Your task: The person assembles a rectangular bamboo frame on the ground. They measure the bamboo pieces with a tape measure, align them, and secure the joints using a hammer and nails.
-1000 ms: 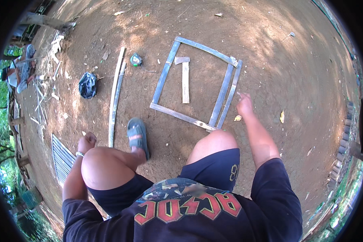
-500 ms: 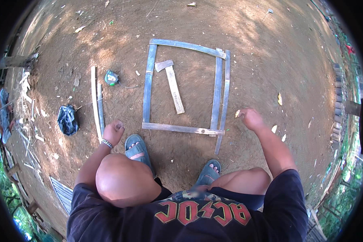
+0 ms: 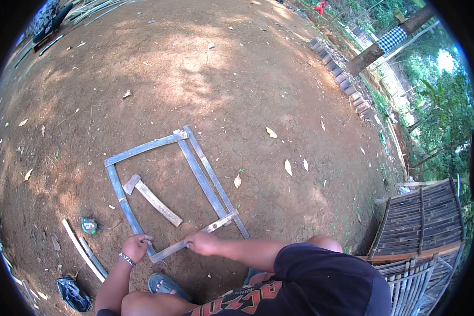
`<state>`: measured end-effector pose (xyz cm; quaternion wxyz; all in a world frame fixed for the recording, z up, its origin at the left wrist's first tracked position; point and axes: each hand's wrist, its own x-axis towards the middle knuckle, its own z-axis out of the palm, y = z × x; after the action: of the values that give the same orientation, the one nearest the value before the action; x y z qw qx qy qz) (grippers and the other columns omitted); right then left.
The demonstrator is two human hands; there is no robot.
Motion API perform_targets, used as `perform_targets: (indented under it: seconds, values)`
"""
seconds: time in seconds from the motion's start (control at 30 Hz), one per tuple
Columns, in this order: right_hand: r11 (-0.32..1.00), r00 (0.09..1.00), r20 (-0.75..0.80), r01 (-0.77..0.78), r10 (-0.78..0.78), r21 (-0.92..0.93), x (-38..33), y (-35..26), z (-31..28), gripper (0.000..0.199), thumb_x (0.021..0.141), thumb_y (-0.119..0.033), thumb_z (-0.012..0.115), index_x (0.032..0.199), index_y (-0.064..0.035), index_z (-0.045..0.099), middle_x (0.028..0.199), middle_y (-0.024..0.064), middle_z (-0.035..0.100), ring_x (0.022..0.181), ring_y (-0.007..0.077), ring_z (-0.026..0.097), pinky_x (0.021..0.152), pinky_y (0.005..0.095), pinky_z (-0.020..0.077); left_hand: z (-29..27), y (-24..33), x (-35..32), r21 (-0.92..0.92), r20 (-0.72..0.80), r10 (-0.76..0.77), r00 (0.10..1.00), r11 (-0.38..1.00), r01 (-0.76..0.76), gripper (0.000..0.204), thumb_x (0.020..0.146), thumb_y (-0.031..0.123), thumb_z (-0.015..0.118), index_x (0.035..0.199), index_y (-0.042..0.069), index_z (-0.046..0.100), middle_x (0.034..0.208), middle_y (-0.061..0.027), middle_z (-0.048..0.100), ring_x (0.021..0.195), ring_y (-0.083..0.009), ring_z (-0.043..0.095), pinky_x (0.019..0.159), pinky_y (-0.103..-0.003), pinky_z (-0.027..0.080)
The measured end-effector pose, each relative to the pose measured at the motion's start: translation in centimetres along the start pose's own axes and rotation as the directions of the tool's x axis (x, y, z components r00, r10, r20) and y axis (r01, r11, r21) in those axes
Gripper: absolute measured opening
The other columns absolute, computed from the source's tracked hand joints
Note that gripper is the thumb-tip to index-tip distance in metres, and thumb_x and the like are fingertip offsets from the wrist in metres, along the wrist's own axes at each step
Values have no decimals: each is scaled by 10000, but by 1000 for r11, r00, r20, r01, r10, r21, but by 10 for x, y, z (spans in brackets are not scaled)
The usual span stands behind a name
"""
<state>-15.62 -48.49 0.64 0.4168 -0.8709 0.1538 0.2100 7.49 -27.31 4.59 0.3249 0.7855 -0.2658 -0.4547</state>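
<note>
On the bare ground lies a four-sided frame of grey bamboo slats. My left hand (image 3: 136,248), with a chain bracelet at its wrist, is closed by the lower end of the left slat (image 3: 122,203); its fingertips touch that slat. My right hand (image 3: 201,244) is closed and slightly blurred over the middle of the near slat (image 3: 168,251); what its fingers hold is hidden. Inside the frame rests a hatchet (image 3: 155,201) with a pale wooden handle. The far slat (image 3: 147,148) meets the right slat (image 3: 201,179), and a loose slat (image 3: 216,181) runs alongside it.
Left of the frame are a green-and-grey tape measure (image 3: 89,225), two thin strips (image 3: 81,247) and a black plastic bag (image 3: 73,293). Dry leaves (image 3: 288,167) dot the soil. A bamboo structure (image 3: 418,221) stands at right, beyond it a row of short posts (image 3: 339,76) and a tree trunk (image 3: 366,58).
My view has turned to the right. My right hand has come in from beyond the loose slat to the near slat, and my left hand has moved to the left slat's lower end.
</note>
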Motion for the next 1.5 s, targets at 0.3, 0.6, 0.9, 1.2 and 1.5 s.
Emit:
perform_targets:
  seconds: [0.3,0.6,0.9,1.2,1.5]
  values:
    - [962,900,393,250,-189,-109,-2,-61,-8,310,1011,-373,509,971,-146,717,931,183,709,890,421,675,787,527,522,23,-38,-45,-204,121,-8,993,979,33,117,835,111,827,883,28,761,820,-42,756,738,-94,670,708,-272,538]
    - [984,998,-34,-46,53,172,24,-34,-55,361,971,-439,669,976,-81,714,889,142,723,820,327,693,761,441,535,44,-20,-40,-284,259,-40,965,952,116,102,838,116,832,866,47,764,795,5,734,714,-73,648,672,-258,528]
    - [954,995,99,-5,-26,301,-3,-90,3,277,923,-227,749,1126,-42,710,910,109,730,781,197,693,725,340,548,39,-31,-40,-205,436,65,898,978,29,140,903,161,724,982,70,796,899,-17,784,823,-97,703,791,-280,551]
    - [975,979,141,117,-145,190,6,-108,2,180,948,-148,703,1076,-23,720,956,135,753,869,248,723,797,362,553,54,-49,-43,-345,446,118,887,937,49,141,870,164,784,952,50,769,927,-33,787,845,-101,702,785,-292,545]
    - [957,993,97,-94,69,275,27,-96,0,221,939,-137,748,1104,3,701,856,32,704,767,97,630,732,274,534,11,-72,-56,-359,-171,-60,983,933,-6,203,907,193,749,1049,51,779,954,-70,783,855,-119,697,816,-306,543]
